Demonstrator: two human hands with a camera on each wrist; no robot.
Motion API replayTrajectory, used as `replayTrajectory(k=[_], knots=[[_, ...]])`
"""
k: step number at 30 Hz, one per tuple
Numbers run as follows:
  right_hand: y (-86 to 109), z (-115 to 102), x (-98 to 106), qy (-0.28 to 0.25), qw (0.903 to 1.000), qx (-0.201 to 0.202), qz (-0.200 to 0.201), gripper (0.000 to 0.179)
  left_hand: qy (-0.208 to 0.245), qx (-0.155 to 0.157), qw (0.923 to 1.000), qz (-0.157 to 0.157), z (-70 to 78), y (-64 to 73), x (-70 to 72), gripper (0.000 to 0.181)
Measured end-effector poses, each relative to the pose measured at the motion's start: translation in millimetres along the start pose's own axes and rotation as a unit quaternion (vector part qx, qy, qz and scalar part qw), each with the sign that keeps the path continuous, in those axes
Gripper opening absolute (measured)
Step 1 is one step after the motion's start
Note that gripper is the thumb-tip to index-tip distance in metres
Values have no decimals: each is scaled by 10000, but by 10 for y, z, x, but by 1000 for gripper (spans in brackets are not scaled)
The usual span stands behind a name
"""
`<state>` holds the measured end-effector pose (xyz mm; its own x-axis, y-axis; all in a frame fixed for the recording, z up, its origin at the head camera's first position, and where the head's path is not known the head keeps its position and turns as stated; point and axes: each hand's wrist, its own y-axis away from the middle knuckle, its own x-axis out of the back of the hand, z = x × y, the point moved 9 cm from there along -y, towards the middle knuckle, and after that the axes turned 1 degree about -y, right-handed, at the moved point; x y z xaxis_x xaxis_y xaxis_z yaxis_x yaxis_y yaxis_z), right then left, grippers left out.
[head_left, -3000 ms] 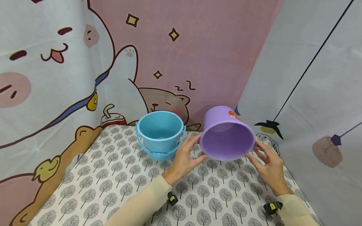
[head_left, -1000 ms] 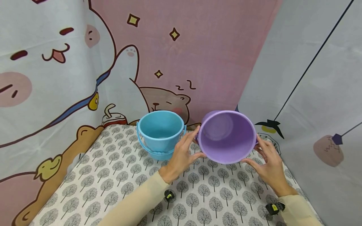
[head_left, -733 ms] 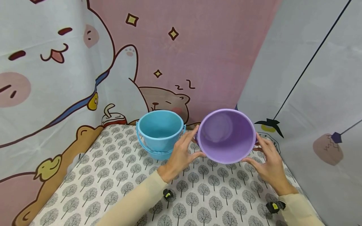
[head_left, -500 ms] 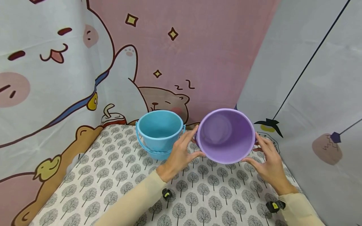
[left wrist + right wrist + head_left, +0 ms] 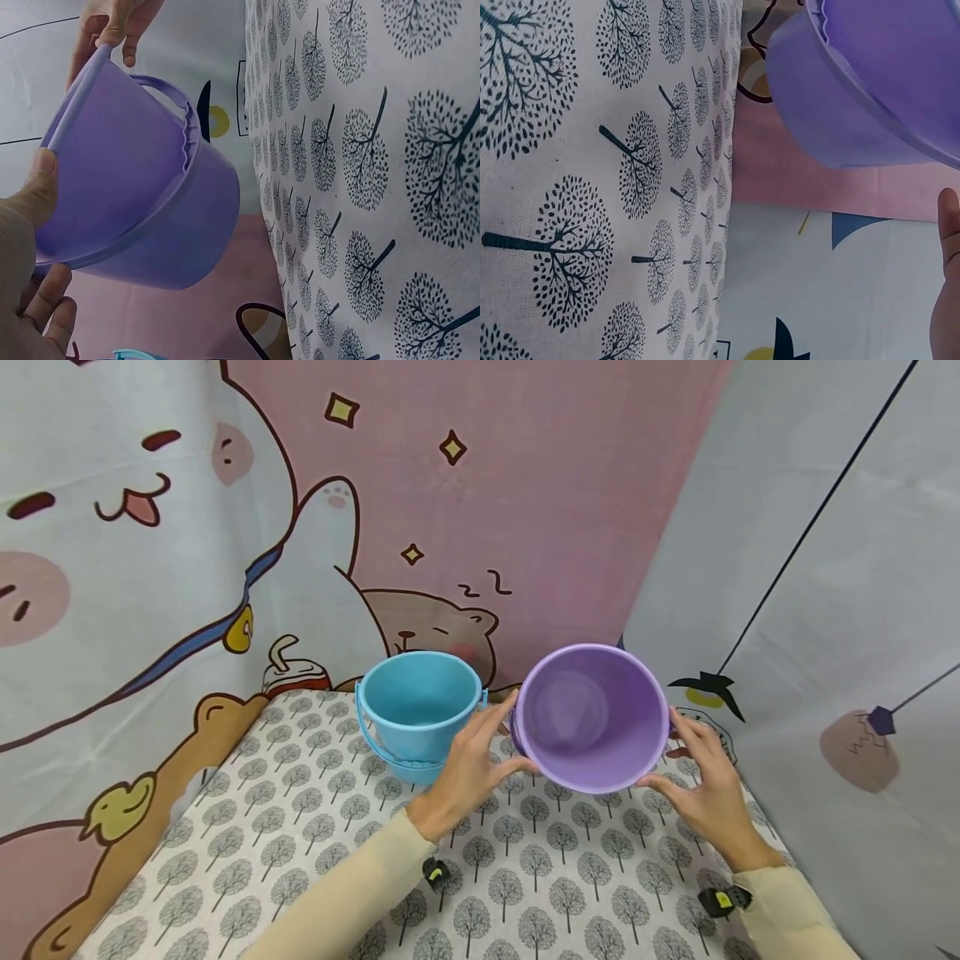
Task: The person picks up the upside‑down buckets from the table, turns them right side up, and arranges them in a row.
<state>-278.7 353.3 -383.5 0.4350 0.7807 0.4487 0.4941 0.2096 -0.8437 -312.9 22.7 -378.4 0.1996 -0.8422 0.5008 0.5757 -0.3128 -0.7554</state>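
A purple bucket (image 5: 592, 718) is held tilted over the right half of the table, its mouth facing the head camera and its inside bare. My left hand (image 5: 468, 768) grips the rim on the left, thumb on the near side; in the left wrist view the fingers curl under the rim. My right hand (image 5: 708, 785) holds the opposite side, thumb at the lower rim. The purple bucket's carrying handle (image 5: 165, 94) shows in the left wrist view. Behind my left hand stands a light blue bucket (image 5: 412, 735), upright, handle hanging down in front.
The table (image 5: 330, 827) wears a white cloth printed with grey trees. Cartoon-print curtains (image 5: 540, 485) rise right behind its back edge and along both sides. A small black wrist device (image 5: 435, 872) sits by each sleeve.
The purple bucket has been tipped so its mouth swings up toward the head camera; its outer side with the red sticker no longer shows. Both hands stay at the rim. The blue bucket stays put.
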Motion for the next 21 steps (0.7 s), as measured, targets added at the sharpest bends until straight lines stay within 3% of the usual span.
replayTrajectory(k=[8, 13, 21], knots=[[-16, 55, -33, -248, 9985, -366, -316, 114, -75, 67, 9999, 51, -39, -10, 36, 122], [-6, 109, -54, -186, 9958, -744, -503, 133, -52, 184, 9998, -40, -70, -19, 26, 117], [-34, 117, -74, -264, 9948, -842, -508, 131, 57, 580, 9982, -171, -162, -5, -13, 111]])
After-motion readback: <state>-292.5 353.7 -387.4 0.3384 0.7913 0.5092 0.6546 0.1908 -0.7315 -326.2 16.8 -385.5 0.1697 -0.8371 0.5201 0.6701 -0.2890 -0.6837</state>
